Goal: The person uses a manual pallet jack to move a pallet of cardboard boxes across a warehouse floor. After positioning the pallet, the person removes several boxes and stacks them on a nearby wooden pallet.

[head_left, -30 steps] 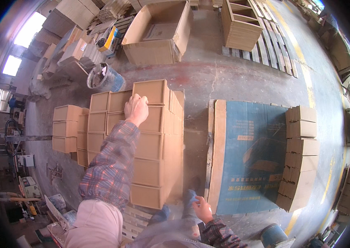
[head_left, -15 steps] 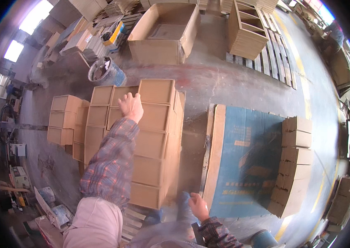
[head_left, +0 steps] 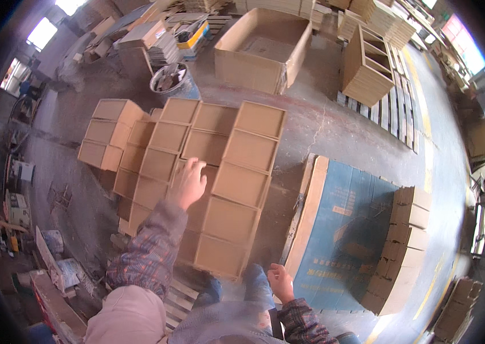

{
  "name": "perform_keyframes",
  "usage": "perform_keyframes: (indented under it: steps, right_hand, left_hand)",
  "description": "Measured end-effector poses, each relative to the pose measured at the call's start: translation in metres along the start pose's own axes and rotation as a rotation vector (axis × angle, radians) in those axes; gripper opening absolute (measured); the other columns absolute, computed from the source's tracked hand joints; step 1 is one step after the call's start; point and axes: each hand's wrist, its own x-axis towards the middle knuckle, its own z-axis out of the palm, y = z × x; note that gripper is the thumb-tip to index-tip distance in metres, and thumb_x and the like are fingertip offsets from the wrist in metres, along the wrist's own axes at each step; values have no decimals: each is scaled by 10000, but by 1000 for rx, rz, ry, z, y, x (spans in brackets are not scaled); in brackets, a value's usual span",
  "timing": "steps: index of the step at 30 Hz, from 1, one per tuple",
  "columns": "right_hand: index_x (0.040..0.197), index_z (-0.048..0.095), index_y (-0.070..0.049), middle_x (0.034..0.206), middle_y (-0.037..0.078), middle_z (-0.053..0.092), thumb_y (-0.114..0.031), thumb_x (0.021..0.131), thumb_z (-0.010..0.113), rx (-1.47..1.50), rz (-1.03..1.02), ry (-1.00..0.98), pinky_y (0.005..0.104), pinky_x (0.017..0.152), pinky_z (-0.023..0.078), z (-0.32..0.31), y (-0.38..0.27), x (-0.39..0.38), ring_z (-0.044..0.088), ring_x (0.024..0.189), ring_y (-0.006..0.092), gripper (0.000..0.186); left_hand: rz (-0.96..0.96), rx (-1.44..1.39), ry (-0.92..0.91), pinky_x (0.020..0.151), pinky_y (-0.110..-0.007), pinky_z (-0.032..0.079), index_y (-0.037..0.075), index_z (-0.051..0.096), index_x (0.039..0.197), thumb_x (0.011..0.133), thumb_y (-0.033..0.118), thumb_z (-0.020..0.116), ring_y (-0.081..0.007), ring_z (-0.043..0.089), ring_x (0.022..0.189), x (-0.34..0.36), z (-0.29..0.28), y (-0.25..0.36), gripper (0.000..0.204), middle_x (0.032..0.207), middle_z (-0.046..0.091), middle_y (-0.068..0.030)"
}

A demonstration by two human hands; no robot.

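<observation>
Brown framed box-like pieces, resembling shallow drawers (head_left: 239,178), stand in adjoining columns in front of me. My left hand (head_left: 189,186) is over the middle columns, its fingers partly bent and apart, and nothing shows in it. Whether its fingertips touch the piece below, I cannot tell. Close to my body, my right hand (head_left: 281,284) hangs with its fingers curled in and nothing visible in it. It is nearest to the left edge of a blue printed cardboard sheet (head_left: 345,229). A row of stacked brown pieces (head_left: 398,252) stands along the sheet's right side.
A large open cardboard box (head_left: 251,67) stands at the back, with a bucket of scraps (head_left: 175,83) to its left. Towards the far right, a wooden shelf unit (head_left: 366,69) rests on a slatted pallet (head_left: 405,112). Slats of another pallet (head_left: 180,304) show by my feet.
The view has turned, moving the scene rightward. My left hand has drawn back from the far end of the columns to their middle, its fingers loosening. My right hand stays low by my body.
</observation>
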Motion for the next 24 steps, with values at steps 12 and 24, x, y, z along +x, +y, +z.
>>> perform_keyframes:
  steps: [12,24]
  right_hand:
    - [1130,608,2,774,67,664,-40,910,572,38,-203,314,283,616,532,60,-65,-46,665,676,140,227]
    - [1111,626,7,852,82,682,-73,909,580,-189,-403,-213,285,619,534,131,-141,-68,653,680,144,222]
  left_hand:
    - [-382,-202,7,1010,-447,416,72,591,1140,800,83,690,-388,505,1183,-324,-60,-136,354,1296,498,-181]
    - [-920,-574,51,851,-381,504,-1,623,1124,841,200,696,-264,636,958,-453,-12,-197,355,1043,652,-156]
